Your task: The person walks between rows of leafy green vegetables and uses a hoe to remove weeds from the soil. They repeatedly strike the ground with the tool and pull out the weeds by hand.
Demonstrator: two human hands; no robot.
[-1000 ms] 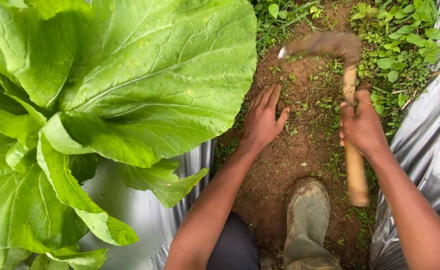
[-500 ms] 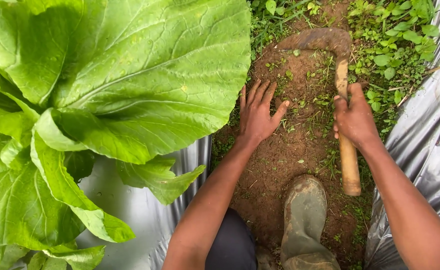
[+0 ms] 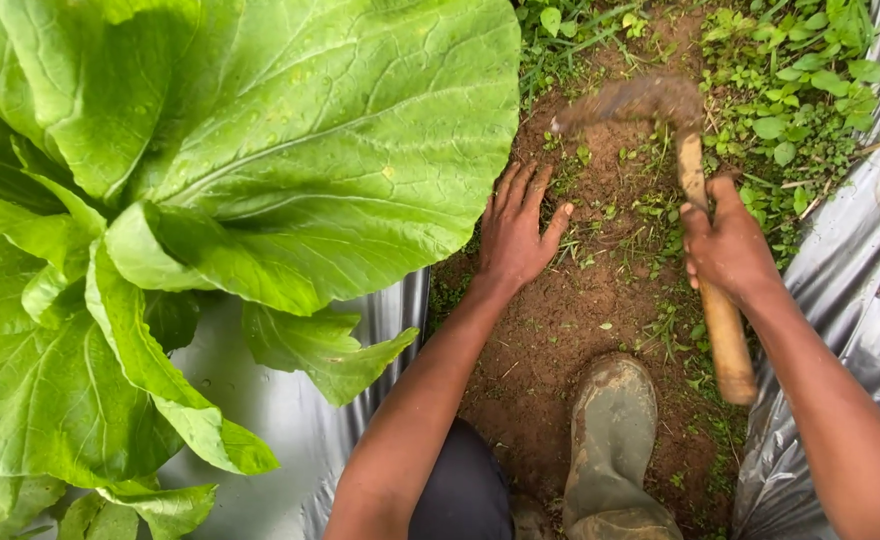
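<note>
green leafy plant (image 3: pixel 210 200) beside left hand (image 3: pixel 515 235)

A short hand hoe (image 3: pixel 705 260) stands upper right of the frame over the soil strip: a pale, worn wooden handle running almost vertically down the picture, its dark, dirt-caked blade blurred at the top, pointing left.

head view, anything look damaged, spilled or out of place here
Nothing stands out. The hoe head is only motion-blurred, gripped by the right hand; the left hand rests flat on weedy soil. The leafy plant looks intact.
</note>
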